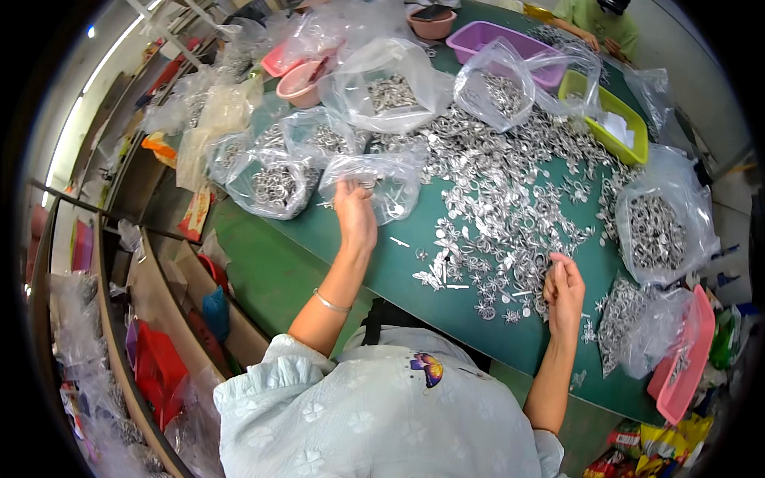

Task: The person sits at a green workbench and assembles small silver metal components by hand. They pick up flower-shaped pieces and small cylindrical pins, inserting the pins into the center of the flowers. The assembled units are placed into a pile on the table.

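My left hand (355,217) reaches to the mouth of a clear plastic bag (398,197) near the table's left edge. Its fingers are bent together at the plastic, and I cannot make out what is between them. A few silvery metal pieces show inside that bag. At the near right side of a wide heap of small silver-coloured metal pieces (498,215), my right hand (564,291) is closed, thumb against curled fingers. Anything in its grip is too small to name. The heap holds flower-like and ring-like shapes, with loose ones scattered along its near edge.
Bags of metal pieces (279,187) stand left, behind and right. A purple bin (478,36), a lime-green bin (637,127) and a pink tray (687,358) rim the green table (382,267). Across it sits a person in green (613,28). Shelves (183,279) stand left.
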